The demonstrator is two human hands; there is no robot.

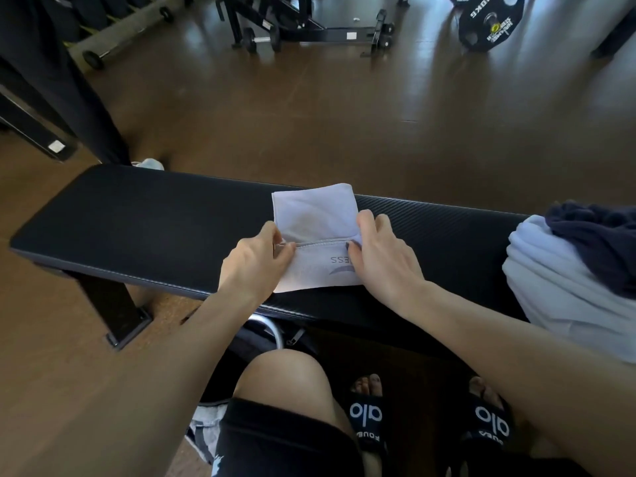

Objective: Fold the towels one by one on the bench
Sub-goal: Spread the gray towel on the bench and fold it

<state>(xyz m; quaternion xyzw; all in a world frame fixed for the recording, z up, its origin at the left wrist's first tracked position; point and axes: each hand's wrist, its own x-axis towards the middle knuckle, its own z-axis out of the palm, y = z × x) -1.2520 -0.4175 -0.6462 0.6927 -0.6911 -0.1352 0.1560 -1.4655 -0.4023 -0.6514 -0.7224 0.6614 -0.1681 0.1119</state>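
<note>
A pale lilac towel (315, 218) lies across the black padded surface (137, 218), roughly at its middle, already folded down to a small rectangle whose long axis runs away from the person, crosswise to the surface's length. A hemmed edge crosses the towel from side to side at about its midline, and both hands sit on that line: the left hand (256, 259) pinches the hem at the towel's left edge, the right hand (382, 249) pinches it at the right edge, so each grip is closed on cloth, 1 at either end of the same seam. Neither hand is nearer; the towel lies between them and just ahead of the fingers. The next fold likely carries this hem forward over the far half, or back toward the near edge where faint printed lettering shows. The cloth looks thin, soft and smooth, creasing easily; the surface has a woven, carbon-like grain with stitched edging. To the towel's right, at the surface's end, sits a pile of towels (564, 280), white underneath and dark navy on top.
</note>
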